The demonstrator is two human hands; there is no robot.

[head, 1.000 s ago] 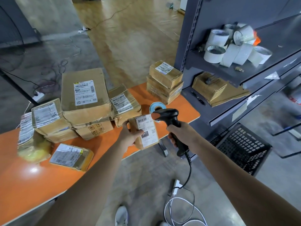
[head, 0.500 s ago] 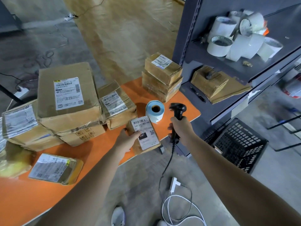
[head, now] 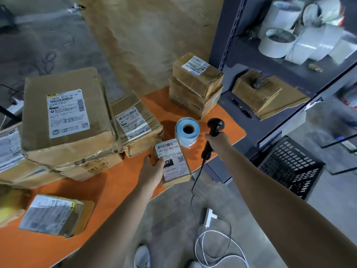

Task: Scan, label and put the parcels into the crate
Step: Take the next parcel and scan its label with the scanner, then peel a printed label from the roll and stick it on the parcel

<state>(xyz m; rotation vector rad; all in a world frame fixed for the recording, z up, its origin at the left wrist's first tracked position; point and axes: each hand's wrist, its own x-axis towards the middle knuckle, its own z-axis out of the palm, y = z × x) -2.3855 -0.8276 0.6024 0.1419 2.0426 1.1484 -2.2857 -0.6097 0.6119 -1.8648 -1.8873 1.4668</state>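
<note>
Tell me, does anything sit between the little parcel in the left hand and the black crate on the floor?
Only the person's own right hand, gripping the scanner, and its dangling cable lie between the small parcel and the crate. Nothing else visible blocks that path.

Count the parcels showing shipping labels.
6: large box atop the left pile, cropped box at the left edge, medium box mid-table, small parcel in the left hand, top box of the back stack, flat parcel nearest. Lower boxes may hide labels.
</note>
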